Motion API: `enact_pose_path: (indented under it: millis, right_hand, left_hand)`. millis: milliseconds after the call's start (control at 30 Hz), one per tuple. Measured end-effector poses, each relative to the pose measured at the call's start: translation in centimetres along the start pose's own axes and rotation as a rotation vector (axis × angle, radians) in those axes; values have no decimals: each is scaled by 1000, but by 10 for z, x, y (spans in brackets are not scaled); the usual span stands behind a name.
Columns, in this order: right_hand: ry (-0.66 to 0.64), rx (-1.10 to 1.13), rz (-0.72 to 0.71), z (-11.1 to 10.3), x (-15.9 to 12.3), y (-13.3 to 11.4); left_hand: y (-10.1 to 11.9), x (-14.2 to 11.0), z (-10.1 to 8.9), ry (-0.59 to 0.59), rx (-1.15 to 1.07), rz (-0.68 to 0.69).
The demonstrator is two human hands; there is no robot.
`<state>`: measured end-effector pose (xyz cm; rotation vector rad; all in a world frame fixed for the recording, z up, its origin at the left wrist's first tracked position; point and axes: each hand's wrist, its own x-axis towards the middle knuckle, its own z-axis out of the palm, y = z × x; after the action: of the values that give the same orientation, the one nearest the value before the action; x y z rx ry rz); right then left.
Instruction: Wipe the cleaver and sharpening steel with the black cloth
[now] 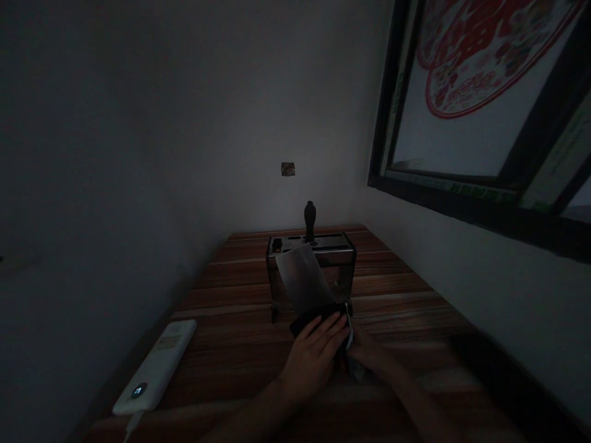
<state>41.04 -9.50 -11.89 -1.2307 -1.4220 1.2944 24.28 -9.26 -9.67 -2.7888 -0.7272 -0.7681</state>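
Observation:
A broad grey blade [305, 277], like a cleaver's, slants up and left from under a black cloth-like piece [299, 325]. My left hand [314, 354] lies across that black piece, its fingers stretched out and its thumb hidden. Close on the right is my right hand [364, 351], dark and blurred, with fingers curled in at a white edge [349, 326] of the black piece. What those fingers hold is hidden. Below it shows a greyish-blue scrap [357, 370]. Just behind the blade stands a knife rack [330, 242], from which a black handle [309, 220] sticks up.
A white power bank [159, 363] with a lit display and a cable lies at the left of the wood-grain table [231, 301]. Walls close in on both sides. A dark-framed window [462, 147] with a red decoration is at upper right. A dark object [489, 363] sits by the right edge.

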Motion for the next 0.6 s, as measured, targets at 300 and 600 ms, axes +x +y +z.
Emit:
enact_pose_path:
  millis: [300, 600]
  right_hand:
    - [-51, 47, -168, 0, 0, -5]
    - [57, 49, -53, 8, -5, -9]
  left_hand:
    - [0, -4, -17, 50, -107, -10]
    - [-2, -35, -48, 602, -650, -603]
